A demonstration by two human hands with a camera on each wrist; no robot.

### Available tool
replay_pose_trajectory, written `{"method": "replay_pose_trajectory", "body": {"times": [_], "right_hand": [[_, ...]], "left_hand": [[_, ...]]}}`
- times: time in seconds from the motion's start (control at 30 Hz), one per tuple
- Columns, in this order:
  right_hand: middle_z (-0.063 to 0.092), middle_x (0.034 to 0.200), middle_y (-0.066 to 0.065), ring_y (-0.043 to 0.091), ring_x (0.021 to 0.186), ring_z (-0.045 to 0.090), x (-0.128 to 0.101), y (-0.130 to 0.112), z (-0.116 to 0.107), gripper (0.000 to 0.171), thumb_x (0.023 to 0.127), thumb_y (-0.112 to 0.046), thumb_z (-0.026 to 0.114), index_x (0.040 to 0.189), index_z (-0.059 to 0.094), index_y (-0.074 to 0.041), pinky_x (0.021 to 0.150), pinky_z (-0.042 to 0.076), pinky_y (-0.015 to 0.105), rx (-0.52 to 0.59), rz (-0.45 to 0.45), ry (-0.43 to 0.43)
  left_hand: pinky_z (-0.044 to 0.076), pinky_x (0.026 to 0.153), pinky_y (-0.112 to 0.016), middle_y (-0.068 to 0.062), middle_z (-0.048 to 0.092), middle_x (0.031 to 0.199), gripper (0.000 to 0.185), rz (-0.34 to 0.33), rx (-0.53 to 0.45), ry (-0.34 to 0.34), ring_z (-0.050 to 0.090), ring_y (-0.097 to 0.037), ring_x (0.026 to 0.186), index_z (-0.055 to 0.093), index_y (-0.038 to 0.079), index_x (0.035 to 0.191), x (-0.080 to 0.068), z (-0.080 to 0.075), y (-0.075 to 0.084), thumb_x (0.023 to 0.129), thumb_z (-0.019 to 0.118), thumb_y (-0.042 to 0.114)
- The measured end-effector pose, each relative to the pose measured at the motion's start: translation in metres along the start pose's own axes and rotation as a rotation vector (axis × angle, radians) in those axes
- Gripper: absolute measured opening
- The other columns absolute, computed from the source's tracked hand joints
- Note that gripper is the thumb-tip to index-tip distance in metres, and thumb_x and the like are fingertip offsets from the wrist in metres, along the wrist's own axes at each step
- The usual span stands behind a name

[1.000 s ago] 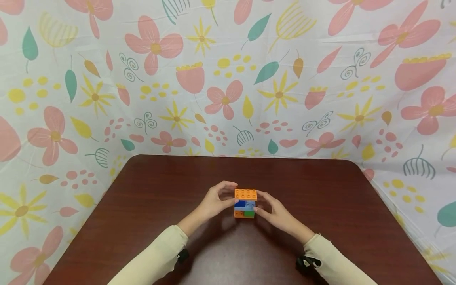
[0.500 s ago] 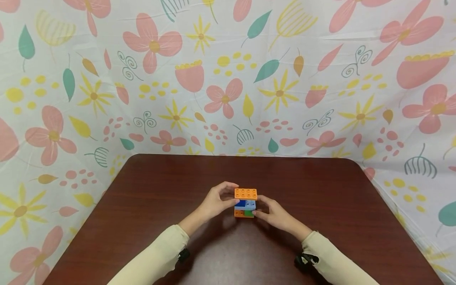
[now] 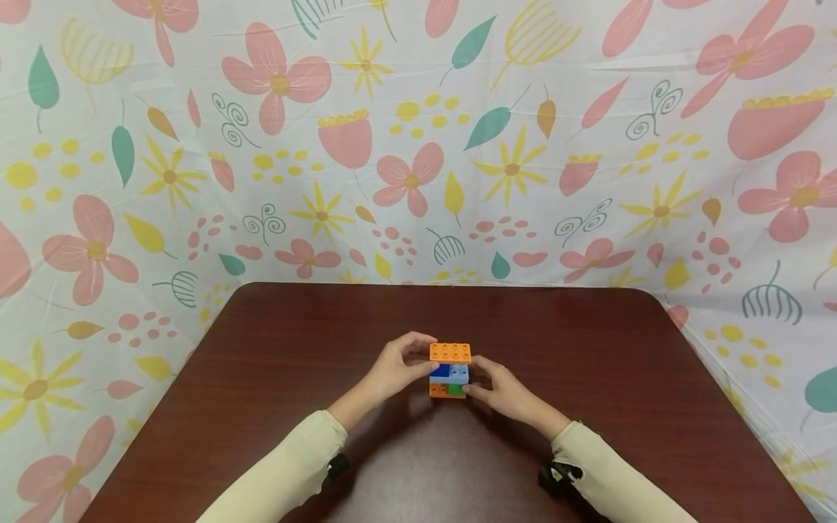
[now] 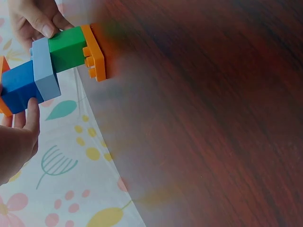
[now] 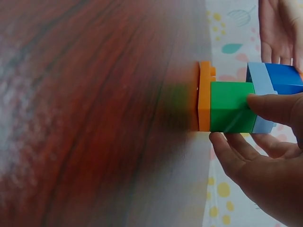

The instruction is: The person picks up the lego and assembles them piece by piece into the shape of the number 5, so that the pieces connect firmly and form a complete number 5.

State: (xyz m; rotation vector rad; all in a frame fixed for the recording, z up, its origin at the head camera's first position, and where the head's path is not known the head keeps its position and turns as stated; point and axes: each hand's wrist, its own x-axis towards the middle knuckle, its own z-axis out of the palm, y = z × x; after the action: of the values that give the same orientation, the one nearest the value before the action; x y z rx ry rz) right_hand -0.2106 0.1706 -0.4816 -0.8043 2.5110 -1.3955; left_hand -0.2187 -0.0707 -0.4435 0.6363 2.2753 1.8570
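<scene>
Barely shifted, both hands, left hand (image 3: 394, 369) and right hand (image 3: 500, 388), pinch the brick stack (image 3: 450, 370) on the table (image 3: 588, 349).

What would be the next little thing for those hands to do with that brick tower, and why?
Probably the right hand should tug the green brick sideways, off the orange base plate. Its thumb and fingers already pinch that brick low on the block stack, while the left hand braces the upper bricks.

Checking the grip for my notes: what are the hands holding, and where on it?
Both hold the block stack: left hand at its upper left side, right hand pinching the green block low on the right.
</scene>
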Motion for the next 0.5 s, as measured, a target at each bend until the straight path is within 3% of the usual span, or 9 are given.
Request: {"method": "replay_pose_trajectory", "body": {"times": [0.5], "right_hand": [[0.06, 0.122, 0.016, 0.031, 0.111, 0.059, 0.0, -0.012, -0.003, 0.041, 0.094, -0.008, 0.062, 0.132, 0.048, -0.001, 0.092, 0.049, 0.047, -0.002, -0.009, 0.083]], "left_hand": [[0.053, 0.086, -0.033, -0.012, 0.064, 0.115, 0.035, -0.021, 0.037, 0.034, 0.06, -0.026, 0.105, 0.06, 0.005, 0.123, 0.01, -0.003, 0.005, 0.089, 0.069, 0.009]]}}
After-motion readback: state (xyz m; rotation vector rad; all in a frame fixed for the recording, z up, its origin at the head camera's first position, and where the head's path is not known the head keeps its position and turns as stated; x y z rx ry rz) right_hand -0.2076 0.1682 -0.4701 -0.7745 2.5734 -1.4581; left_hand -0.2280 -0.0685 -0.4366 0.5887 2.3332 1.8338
